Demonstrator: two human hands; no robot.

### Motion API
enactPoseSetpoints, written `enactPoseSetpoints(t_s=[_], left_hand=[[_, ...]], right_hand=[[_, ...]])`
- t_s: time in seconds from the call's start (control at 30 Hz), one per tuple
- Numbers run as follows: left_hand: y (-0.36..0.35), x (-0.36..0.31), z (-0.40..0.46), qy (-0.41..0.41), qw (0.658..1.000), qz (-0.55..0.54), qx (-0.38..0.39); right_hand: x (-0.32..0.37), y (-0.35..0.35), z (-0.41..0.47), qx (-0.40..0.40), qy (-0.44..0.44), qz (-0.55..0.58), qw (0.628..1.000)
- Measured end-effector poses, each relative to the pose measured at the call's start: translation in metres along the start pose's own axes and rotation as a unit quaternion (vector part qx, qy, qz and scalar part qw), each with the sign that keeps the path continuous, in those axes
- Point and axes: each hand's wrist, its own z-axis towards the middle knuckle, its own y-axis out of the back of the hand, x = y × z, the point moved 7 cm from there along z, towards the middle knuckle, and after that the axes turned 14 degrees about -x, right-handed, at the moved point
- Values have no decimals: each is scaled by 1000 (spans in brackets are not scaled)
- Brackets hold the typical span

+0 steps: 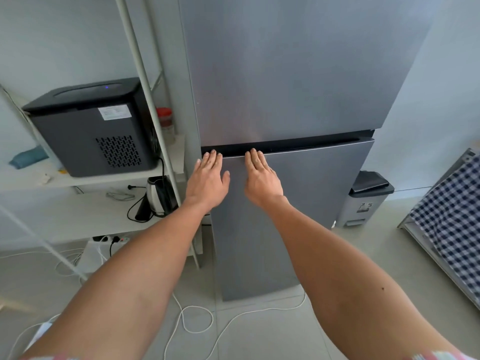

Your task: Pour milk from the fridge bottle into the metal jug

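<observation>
Fridge [285, 74] doors closed; both hands, left hand [207, 178] and right hand [262, 178], lie flat, fingers straight, on its lower door.

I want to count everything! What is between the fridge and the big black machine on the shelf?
In the head view, a white shelf post and a red-lidded jar stand between the fridge and the black machine.

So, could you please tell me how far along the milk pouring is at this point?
Nothing looks done yet: the tall grey two-door fridge is closed. In hand: the left hand and right hand lie flat on the lower door, fingertips at its top edge. No bottle or jug is in view, so fetching and pouring remain.
</observation>
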Motion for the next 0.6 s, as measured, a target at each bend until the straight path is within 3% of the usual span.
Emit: enactPoseSetpoints(t_s=[0.33, 0.43, 0.53, 0.6], left_hand=[[-3, 1, 0, 3, 1000, -12, 4], [-8, 4, -16, 7, 998, -66, -7], [-13, 8, -46, 36, 986, -162, 6], [-33, 22, -103, 93, 971, -211, 58]], right_hand=[[3, 9, -3, 16, -9, 12, 1000], [3, 34, -18, -59, -62, 88, 992], [0, 69, -43, -144, -147, 201, 958], [-3, 100, -70, -194, -191, 333, 903]])
